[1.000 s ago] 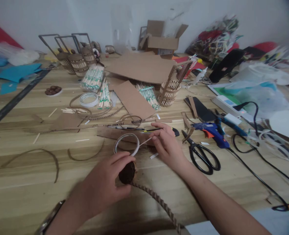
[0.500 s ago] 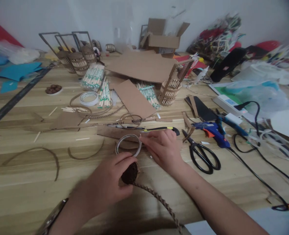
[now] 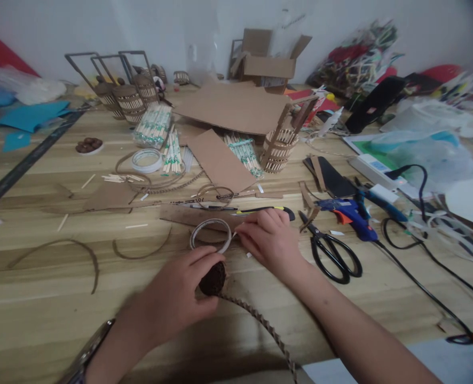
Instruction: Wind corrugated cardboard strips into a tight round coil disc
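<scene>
My half-closed left hand (image 3: 178, 288) curls around one dark-brown round coil (image 3: 212, 278), probably to stop it unwinding, just nearer me than one white tape ring (image 3: 226, 243). Right of the ring, my right hand (image 3: 274, 240) pinches one thin pale strip (image 3: 235, 234). Farther right lies one pair of black-handled metal scissors (image 3: 320, 238).

Tape roll (image 3: 194, 234) white; coil (image 3: 212, 279) dark brown; strip (image 3: 267, 324) banded brown; glue gun (image 3: 360, 221) blue.
</scene>
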Available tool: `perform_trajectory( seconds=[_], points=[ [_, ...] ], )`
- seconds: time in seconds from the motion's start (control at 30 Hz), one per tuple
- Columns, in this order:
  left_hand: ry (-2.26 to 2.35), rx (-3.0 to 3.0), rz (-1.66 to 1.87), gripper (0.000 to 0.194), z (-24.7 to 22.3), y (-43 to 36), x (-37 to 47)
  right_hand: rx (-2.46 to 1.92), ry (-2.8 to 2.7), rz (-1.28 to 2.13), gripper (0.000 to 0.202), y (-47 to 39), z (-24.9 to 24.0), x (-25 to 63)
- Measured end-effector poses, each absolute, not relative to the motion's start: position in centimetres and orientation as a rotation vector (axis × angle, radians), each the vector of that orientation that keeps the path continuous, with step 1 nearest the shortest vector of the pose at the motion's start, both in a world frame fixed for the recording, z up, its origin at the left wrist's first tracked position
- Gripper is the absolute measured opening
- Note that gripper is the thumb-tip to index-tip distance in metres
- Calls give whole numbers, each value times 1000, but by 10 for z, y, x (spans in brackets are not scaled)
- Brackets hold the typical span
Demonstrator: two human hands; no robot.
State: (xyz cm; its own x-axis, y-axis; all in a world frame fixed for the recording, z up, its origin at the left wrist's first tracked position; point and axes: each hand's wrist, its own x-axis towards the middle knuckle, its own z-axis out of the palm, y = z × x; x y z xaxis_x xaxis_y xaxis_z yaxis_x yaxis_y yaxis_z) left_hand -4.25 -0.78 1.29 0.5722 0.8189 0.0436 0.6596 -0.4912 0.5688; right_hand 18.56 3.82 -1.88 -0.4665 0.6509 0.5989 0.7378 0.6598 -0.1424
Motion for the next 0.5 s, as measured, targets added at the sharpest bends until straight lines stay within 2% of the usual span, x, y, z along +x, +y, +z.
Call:
perform_trajectory(
  seconds=[0.1, 0.3, 0.5],
  points=[
    [1174, 2289, 461, 56, 14, -7, -41, -1131, -2209, 18, 10, 37, -16, 186],
    [1170, 2306, 483, 55, 15, -12, -44, -1181, -1944, 673, 13, 38, -6, 188],
    [1218, 2207, 515, 52, 16, -9, -49, -1287, -1428, 764, 7, 55, -6, 211]
  ],
)
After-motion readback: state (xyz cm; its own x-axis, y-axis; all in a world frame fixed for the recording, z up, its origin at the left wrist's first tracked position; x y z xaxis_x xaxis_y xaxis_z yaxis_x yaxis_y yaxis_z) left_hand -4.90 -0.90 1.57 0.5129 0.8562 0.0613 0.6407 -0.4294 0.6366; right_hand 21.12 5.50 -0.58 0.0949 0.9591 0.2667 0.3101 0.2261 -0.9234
